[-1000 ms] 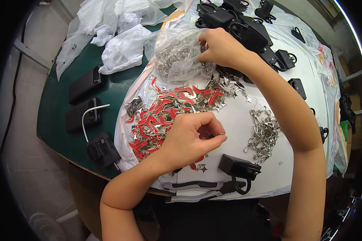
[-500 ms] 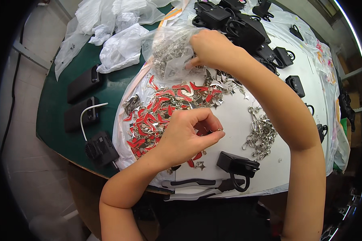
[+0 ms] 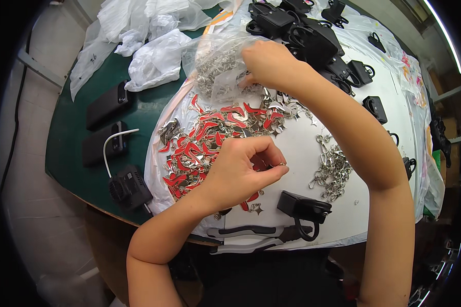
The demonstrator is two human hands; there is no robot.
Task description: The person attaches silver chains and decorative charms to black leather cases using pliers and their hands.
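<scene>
My left hand (image 3: 241,169) is held over the front of a pile of red and silver high-heel-shoe charms (image 3: 210,125), thumb and forefinger pinched on a small metal piece (image 3: 281,165). Only a glint of that piece shows, so its kind is unclear. At the back of the pile, my right hand (image 3: 271,64) reaches into the mouth of a clear plastic bag (image 3: 210,71) full of small silver metal fittings. The thumb points down against the bag. The other fingertips are hidden, and I cannot see whether they grip anything.
A heap of silver clasps (image 3: 334,171) lies right of my left hand. Nearer me are a small black bag (image 3: 302,207) and grey-handled pliers (image 3: 256,238). More small black bags (image 3: 312,41) pile up behind. Black power banks (image 3: 106,105) and white wrapping (image 3: 156,59) occupy the green tabletop at left.
My right hand has shifted very slightly at the bag mouth, and the plastic has moved a little with it. The left hand keeps its pinch nearly in place.
</scene>
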